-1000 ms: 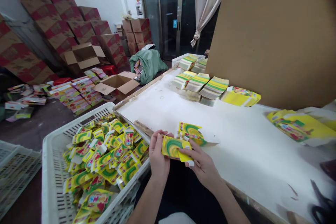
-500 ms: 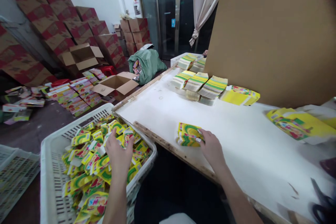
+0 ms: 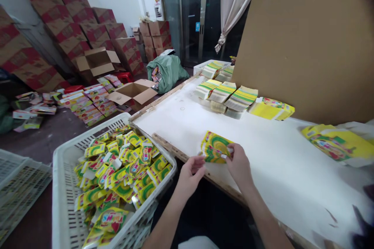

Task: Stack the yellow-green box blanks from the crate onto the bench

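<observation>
A yellow and green printed carton (image 3: 215, 144) is tilted up above the near edge of the white tabletop (image 3: 175, 124). My right hand (image 3: 239, 163) grips its right side between thumb and fingers. Close to its lower left corner is my left hand (image 3: 189, 175), fingers loosely bent and the thumb apart from them. Whether its fingertips touch the carton I cannot tell. To the left, a white plastic basket (image 3: 62, 186) holds a heap of similar small yellow and green cartons (image 3: 122, 163).
Stacks of flat printed cartons (image 3: 242, 97) stand at the table's back, before a large cardboard sheet (image 3: 306, 46). More yellow card pieces (image 3: 336, 144) lie at right. Dark scissors (image 3: 362, 221) rest near the right edge. Open boxes (image 3: 134, 92) stand on the floor.
My left hand has moved right, from over the basket to beside the carton at the table edge. The carton in my right hand is now tilted up more, showing its printed face.
</observation>
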The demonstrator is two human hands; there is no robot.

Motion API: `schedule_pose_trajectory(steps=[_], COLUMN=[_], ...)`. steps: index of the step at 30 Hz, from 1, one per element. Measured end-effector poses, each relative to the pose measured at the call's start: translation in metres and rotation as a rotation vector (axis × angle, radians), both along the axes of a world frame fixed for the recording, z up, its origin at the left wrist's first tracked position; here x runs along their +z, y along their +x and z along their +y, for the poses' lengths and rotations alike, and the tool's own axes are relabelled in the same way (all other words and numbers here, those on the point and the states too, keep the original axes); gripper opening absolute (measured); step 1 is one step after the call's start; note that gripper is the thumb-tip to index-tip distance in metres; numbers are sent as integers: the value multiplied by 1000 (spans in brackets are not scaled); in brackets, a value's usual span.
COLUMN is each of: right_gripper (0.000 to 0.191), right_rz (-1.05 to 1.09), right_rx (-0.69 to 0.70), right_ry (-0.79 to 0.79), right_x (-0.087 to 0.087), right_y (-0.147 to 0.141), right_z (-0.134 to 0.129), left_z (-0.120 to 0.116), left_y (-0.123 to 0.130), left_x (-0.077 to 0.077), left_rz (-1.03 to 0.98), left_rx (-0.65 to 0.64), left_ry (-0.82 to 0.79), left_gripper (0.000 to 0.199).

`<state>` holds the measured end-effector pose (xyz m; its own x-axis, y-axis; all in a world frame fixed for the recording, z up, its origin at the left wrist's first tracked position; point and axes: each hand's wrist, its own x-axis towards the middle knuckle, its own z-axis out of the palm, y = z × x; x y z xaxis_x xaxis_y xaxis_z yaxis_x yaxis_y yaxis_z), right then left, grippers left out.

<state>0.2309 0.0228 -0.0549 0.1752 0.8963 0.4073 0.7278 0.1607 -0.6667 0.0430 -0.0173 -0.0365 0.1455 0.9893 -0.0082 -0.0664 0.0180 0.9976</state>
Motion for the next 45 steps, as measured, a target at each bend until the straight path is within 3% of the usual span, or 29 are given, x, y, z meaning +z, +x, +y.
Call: schedule_pose_trajectory(steps=[3,6,9,12,15,17,22,25,28,34,40,45], right_gripper=[27,30,30,31,32,32,44,45,44,44,55,50], right_rz=[168,418,515,772,981,985,758,706,808,1047,974,854], right_rx=[44,239,442,471,517,538,473,509,601,656,666,677], right_ry=[-29,-114,-246,-278,-356,-399,-307,-329,-403,-417,-336,-339], right_x=[10,25,35,37,37,38,41,42,45,44,43,48], right_y=[-2,-16,-37,-48,-48,-47,-59,-67,-69,-68,-67,-68], right_z=[-2,-15,-32,-41,-44,-47,-62,-70,-70,-62,-63,-68], left_z=[1,5,9,7,0,-3,3,6,5,5,5,3], left_y=[6,16,27,29,25,25,33,34,30,27,31,35], left_x=[-1,3,11,20,25,23,21,26,30,19,20,22], left_rz=[-113,-352,-598,-481,-226,-217,-678,-794,-825,-880,-872,-794], left_rx=[-17,25,137,252,202,205,443,426,363,198,269,280], left_ry=[-81,-134,-103,104,393,387,-51,-35,-12,-150,-115,-174], left_gripper=[34,39,35,31,27,27,22,23,26,46,41,38])
